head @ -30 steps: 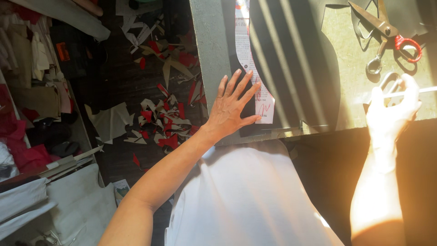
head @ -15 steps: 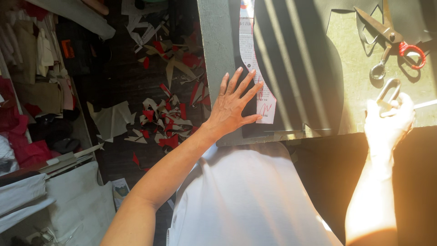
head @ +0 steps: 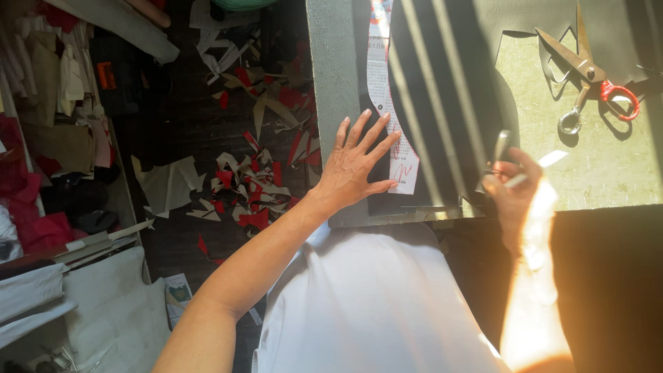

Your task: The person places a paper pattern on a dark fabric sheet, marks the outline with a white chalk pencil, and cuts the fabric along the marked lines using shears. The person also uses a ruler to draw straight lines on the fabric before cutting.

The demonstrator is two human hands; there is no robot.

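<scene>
On the near edge of the worktable (head: 331, 103), I see the left hand (head: 356, 162) lying flat with its fingers spread, palm down on a long paper pattern strip (head: 384, 83). That strip rests on a sheet of dark material (head: 442, 90), and its long axis runs away from me toward the far side of the table, leaning a little to the left as it goes; its near end sits just under the fingertips, close to the table's front edge. To the right, the right hand (head: 514, 190) is closed around a thin white stick, possibly chalk (head: 545, 162), with a small metal tool (head: 501, 145) rising from the same grip. Well apart, at the far right, scissors with one red handle (head: 587, 72) lie on the green surface, blades pointing away and left. Red and tan scraps (head: 248, 179) litter the floor on the left.
</scene>
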